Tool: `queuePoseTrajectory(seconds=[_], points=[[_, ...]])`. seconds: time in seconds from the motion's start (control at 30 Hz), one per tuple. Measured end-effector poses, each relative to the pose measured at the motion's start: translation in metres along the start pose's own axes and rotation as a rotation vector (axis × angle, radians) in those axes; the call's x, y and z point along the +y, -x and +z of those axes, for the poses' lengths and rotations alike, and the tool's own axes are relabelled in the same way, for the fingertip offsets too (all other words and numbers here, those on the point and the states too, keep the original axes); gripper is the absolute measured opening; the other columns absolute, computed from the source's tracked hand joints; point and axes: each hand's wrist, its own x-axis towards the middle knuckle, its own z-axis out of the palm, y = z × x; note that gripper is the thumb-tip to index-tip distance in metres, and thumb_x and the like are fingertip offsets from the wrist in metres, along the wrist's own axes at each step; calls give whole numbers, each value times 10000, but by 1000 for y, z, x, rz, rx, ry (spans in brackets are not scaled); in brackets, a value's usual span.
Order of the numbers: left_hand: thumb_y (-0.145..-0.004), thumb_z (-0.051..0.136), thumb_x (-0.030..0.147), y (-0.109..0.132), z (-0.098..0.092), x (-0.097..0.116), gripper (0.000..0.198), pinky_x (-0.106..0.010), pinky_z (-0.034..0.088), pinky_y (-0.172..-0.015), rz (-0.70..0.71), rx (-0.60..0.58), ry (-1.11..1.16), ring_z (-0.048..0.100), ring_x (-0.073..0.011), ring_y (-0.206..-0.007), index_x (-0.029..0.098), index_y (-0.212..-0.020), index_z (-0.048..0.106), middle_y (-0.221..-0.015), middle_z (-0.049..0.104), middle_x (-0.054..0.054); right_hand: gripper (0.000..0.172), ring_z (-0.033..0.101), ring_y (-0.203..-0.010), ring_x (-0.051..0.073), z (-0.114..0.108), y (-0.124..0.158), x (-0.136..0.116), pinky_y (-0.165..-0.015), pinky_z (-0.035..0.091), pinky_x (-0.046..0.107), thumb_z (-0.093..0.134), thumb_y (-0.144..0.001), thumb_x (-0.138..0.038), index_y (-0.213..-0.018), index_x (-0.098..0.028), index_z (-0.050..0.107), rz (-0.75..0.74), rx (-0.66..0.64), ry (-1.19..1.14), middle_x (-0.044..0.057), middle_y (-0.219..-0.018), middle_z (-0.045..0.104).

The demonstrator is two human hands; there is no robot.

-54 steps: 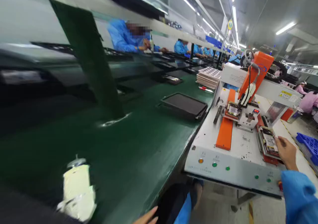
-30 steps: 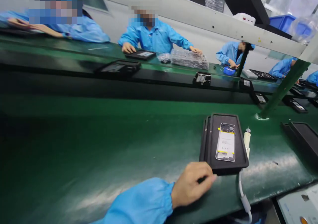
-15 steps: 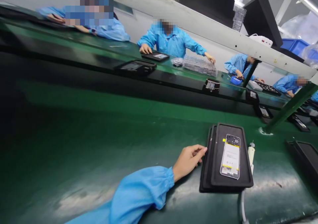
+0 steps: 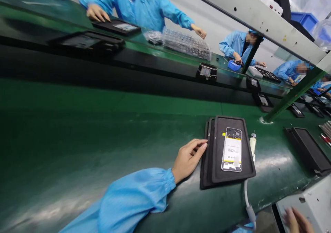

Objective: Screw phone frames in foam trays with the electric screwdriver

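In the head view, the left hand [image 4: 187,160] reaches in from the lower left, wrist low and palm turned down, its fingers loosely bent and gripping nothing, tips at the left edge of the stacked black trays [image 4: 247,165]. The open-backed phone [image 4: 232,150] lies flat inside the top tray's rim. Green bench [image 4: 90,147] stretches wide to the hand's left. On the stack's right side, the cream tool [image 4: 252,144] sits close against it; farther right are more trays [image 4: 311,147]. The right hand [image 4: 297,221], blurred near the white machine [image 4: 319,191], seems half-curled; I cannot tell its grip.
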Motion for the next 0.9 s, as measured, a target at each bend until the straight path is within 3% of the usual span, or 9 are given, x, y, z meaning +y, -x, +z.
queuePoseTrajectory(seconds=[0.07,0.17,0.23,0.33,0.47,0.63,0.73,0.8,0.9], points=[[-852,469,501,-5,9,0,447,-360,484,-935,115,74,-47,586,-226,-1067,152,-1081,630,-1176,615,-121,584,650,-874,252,26,-6,-15,-770,548,399,617,-718,-681,-1019,-181,636,-127,-81,-14,104,-966,675],[-849,447,555,-11,25,0,633,-452,261,-1142,85,52,-110,345,-271,-1350,102,-1288,499,-1453,377,-169,502,650,-877,252,71,-9,-52,-839,508,375,543,-805,-602,-959,-142,670,-463,-181,29,132,-970,691],[-843,434,584,-12,33,-1,720,-491,182,-1162,23,-21,-181,225,-288,-1404,79,-1356,423,-1511,258,-181,466,634,-917,239,99,-2,-75,-843,490,360,450,-892,-520,-1027,-122,653,-628,-237,133,138,-1017,679],[-836,451,566,-11,38,-4,750,-516,129,-1164,5,-91,-266,151,-291,-1423,67,-1389,372,-1529,193,-186,493,594,-968,293,128,13,-96,-811,477,400,482,-878,-523,-1073,-97,636,-747,-318,434,180,-1082,640],[-836,469,498,-10,37,-6,713,-530,150,-1154,25,-103,-293,149,-288,-1424,86,-1406,349,-1535,170,-174,524,546,-1003,357,141,26,-100,-793,454,432,562,-824,-509,-1095,-64,621,-847,-276,701,232,-1163,577],[-838,467,456,-10,38,-8,686,-532,156,-1154,40,-100,-306,148,-290,-1423,85,-1404,354,-1534,171,-178,376,616,-803,268,135,23,-100,-674,459,327,461,-870,-380,-1044,-82,610,-811,-323,647,170,-918,654],[-841,464,454,-10,39,-10,671,-534,167,-1152,53,-83,-309,150,-287,-1422,105,-1405,357,-1534,175,-170,433,627,-640,230,128,14,-100,-565,418,298,344,-899,-352,-1095,-71,608,-760,-366,549,140,-797,676],[-840,469,459,-10,40,-12,669,-525,173,-1154,59,-73,-311,154,-285,-1421,119,-1405,359,-1534,179,-164,486,628,-610,221,125,5,-98,-550,416,290,323,-899,-393,-1087,-66,630,-680,-299,386,138,-762,686],[-842,473,473,-10,40,-12,672,-514,180,-1156,58,-71,-314,161,-288,-1418,120,-1404,363,-1532,185,-166,517,658,-707,223,125,-6,-91,-597,473,276,400,-867,-480,-1025,-64,662,-443,-240,30,142,-826,705]])
